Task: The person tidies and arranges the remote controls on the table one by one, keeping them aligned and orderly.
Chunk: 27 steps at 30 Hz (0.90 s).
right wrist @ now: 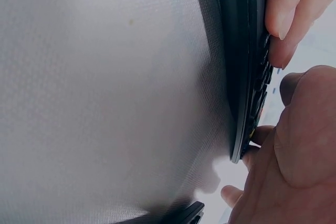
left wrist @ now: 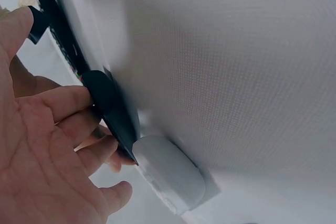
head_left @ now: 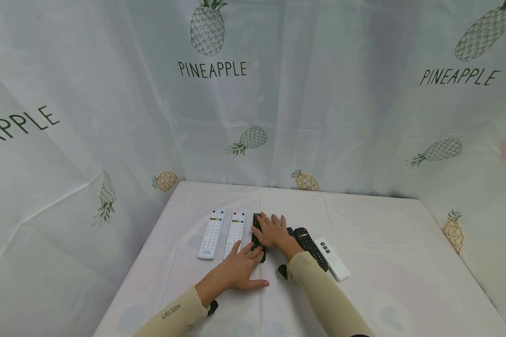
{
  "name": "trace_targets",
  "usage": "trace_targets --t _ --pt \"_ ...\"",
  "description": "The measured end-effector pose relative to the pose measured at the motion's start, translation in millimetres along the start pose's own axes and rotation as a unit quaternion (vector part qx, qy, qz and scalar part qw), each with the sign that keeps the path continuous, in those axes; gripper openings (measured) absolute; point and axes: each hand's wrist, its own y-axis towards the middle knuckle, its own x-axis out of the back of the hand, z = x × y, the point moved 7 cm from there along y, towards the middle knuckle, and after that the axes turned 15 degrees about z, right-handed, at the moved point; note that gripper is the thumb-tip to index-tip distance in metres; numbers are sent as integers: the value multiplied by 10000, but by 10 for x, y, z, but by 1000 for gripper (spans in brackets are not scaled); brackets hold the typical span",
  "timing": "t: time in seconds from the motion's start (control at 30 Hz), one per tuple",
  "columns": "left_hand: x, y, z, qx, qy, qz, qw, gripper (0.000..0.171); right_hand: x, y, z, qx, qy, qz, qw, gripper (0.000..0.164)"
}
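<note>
One black remote, likely light and stiff, underlies left hand and right hand, fingers spread; grip 3- and 9-o'clock edges.

Soft, even light fills the head view. The wrist views look dimmer, blurred shadows falling across the tablecloth.

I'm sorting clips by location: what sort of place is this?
Probably a makeshift, curtained-off indoor corner: pineapple-print fabric hangs behind and beside a cloth-covered table, on which several remotes lie.
</note>
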Motion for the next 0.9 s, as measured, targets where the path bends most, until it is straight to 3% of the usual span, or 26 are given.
trace_targets --t 0.9 --pt "-36 30 20 24 24 -81 10000 83 -22 -19 -23 88 41 -123 9999 66"
